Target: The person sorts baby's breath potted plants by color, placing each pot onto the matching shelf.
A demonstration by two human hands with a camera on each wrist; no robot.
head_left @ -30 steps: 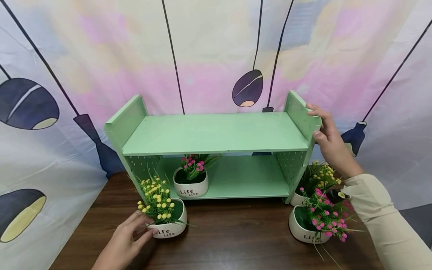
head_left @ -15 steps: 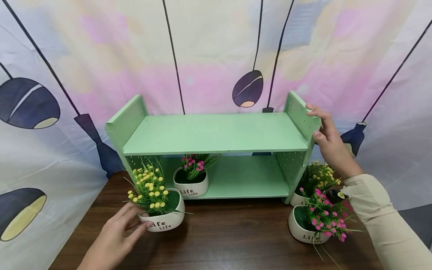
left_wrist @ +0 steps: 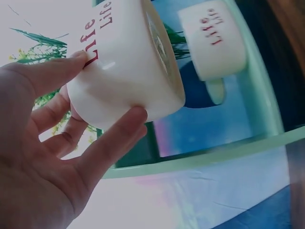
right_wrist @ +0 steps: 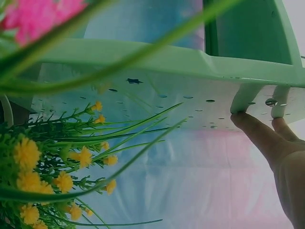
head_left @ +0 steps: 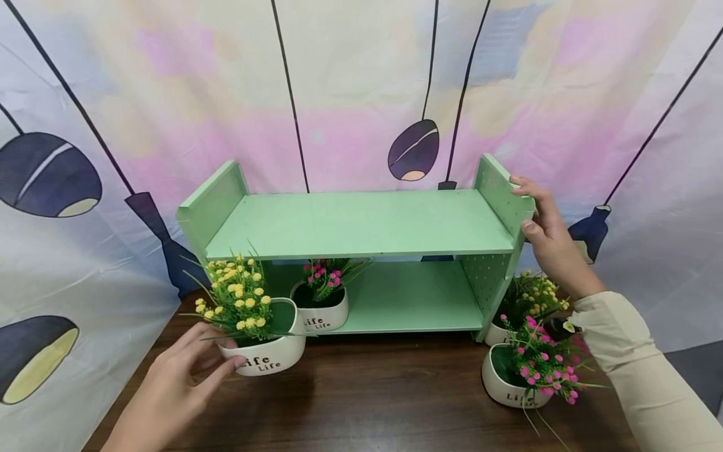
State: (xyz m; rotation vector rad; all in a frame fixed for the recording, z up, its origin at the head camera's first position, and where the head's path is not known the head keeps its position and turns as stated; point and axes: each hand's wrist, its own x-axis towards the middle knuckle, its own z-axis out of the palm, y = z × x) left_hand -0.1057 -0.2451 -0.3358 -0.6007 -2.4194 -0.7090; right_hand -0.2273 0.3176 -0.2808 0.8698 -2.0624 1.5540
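Note:
My left hand (head_left: pixel 175 370) pinches the side of a white oval flower pot (head_left: pixel 271 355) lettered "Life", which holds yellow artificial flowers (head_left: pixel 237 289). The pot is off the table, before the shelf's lower left opening; its underside shows in the left wrist view. A similar pot (head_left: pixel 321 314) with pink flowers stands on the lower board of the green two-tier shelf (head_left: pixel 361 220), partly hidden behind the held one. My right hand (head_left: pixel 550 238) rests its fingertips and thumb against the outer face of the shelf's right side panel (right_wrist: pixel 162 95).
On the wooden table (head_left: pixel 390 395), right of the shelf, stands a pot with pink flowers (head_left: pixel 508 376). Behind it is another pot with yellow flowers (head_left: pixel 536 295), partly hidden by the right forearm. A patterned curtain (head_left: pixel 350 94) hangs close behind the shelf.
My left hand has raised the pot of yellow flowers and carried it leftward and toward the shelf. The right hand stays against the side panel.

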